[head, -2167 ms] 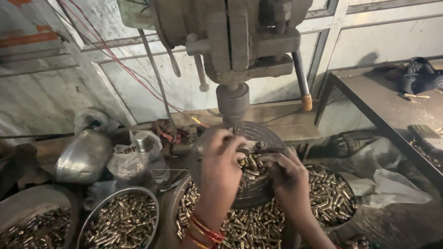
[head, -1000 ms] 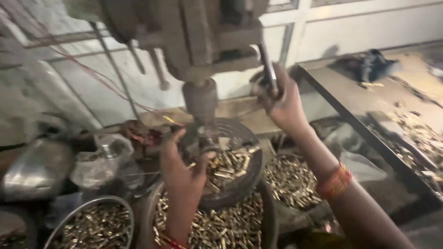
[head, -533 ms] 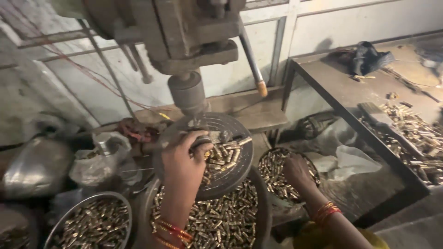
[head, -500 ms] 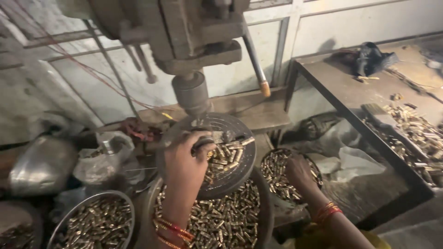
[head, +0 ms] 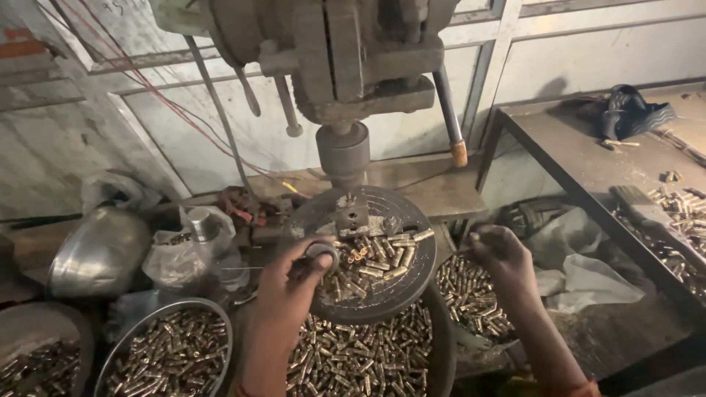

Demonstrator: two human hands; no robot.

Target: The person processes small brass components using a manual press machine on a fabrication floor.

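My left hand [head: 288,287] pinches a small round metal ring [head: 323,254] at the near-left rim of the drill press's round table [head: 401,290]. A heap of short brass pieces [head: 376,257] lies on that table, in front of a small block fixture [head: 351,215] under the spindle [head: 343,153]. To the right, my right hand [head: 501,257] hovers over a bowl of brass pieces [head: 471,298]. Its fingertips are closed on what looks like one small brass piece.
The press's feed lever with an orange knob [head: 459,153] hangs right of the spindle. A wide basin of brass pieces [head: 368,356] sits below the table, and another bowl [head: 168,354] is at the left. A metal bench [head: 581,158] with a dark cloth [head: 631,110] stands on the right.
My right hand left the feed lever, dropped to the right-hand bowl and now lifts off it pinched. My left hand has drawn back from the fixture to the table's rim.
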